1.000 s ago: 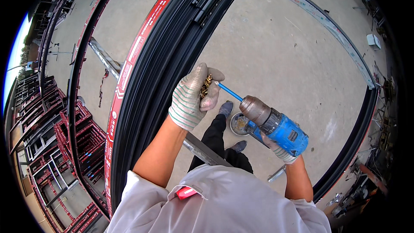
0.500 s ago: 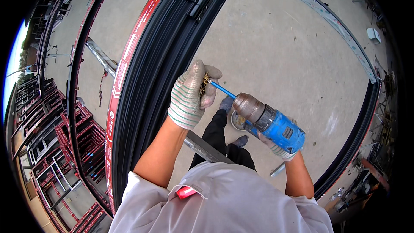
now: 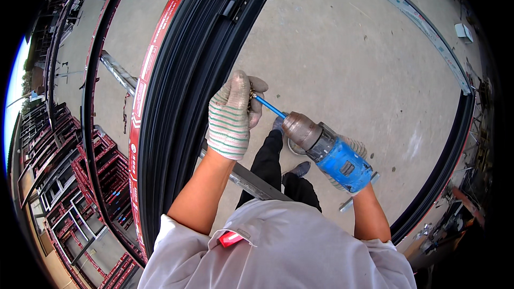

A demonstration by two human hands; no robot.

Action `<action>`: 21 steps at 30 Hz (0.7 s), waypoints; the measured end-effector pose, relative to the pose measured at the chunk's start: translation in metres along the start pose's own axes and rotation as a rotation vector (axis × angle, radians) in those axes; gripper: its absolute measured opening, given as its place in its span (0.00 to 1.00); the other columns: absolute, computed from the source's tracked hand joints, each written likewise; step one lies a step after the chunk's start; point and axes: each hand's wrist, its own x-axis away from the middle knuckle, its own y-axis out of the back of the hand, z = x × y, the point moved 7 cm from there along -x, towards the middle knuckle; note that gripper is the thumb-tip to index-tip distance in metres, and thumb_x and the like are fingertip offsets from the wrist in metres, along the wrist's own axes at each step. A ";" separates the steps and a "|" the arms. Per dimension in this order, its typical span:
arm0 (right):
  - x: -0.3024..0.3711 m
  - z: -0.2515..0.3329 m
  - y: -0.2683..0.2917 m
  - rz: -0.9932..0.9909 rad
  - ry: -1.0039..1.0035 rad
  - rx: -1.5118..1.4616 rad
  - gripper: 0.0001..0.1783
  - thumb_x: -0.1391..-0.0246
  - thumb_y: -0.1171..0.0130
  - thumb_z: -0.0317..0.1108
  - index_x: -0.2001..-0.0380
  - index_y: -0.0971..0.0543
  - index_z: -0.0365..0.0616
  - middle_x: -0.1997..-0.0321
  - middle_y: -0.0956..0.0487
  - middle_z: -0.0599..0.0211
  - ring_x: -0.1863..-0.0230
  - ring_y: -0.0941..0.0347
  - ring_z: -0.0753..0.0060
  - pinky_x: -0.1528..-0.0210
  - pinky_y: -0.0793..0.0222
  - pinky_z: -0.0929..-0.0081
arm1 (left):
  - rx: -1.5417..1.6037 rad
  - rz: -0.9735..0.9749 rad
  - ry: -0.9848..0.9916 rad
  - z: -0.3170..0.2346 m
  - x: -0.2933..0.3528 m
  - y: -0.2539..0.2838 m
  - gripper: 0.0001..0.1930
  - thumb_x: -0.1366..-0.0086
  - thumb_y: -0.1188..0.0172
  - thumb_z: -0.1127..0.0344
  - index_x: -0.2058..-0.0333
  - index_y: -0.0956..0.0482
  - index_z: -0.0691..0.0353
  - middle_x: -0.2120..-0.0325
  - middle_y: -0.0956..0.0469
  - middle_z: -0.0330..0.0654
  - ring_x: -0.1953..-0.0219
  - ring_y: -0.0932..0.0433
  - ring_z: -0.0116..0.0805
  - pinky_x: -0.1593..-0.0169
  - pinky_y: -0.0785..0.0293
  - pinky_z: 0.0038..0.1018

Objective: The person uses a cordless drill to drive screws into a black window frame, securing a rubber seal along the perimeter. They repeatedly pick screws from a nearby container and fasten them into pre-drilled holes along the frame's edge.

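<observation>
Drill's crept up-left toward the frame since a second ago: my left hand, knit-gloved, pinches a small brass screw against the ribbed black frame, blue bit on it, right hand clamped round the blue drill; next needs squaring the bit.

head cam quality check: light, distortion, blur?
Head view: even daylight, no harsh shadows or glare on the concrete floor. Strong fisheye: the dark frame bows, corners black. The gloved left hand, blue drill and right hand are sharp; the rim softens.
</observation>
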 end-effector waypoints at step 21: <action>-0.037 -0.029 0.012 -0.086 -0.050 -0.385 0.18 0.51 0.33 0.34 0.55 0.20 0.47 0.58 0.17 0.57 0.57 0.20 0.55 0.56 0.24 0.65 | 0.160 0.154 0.180 0.030 -0.052 -0.022 0.23 0.27 0.49 0.46 0.66 0.22 0.63 0.86 0.33 0.32 0.90 0.43 0.21 0.85 0.50 0.17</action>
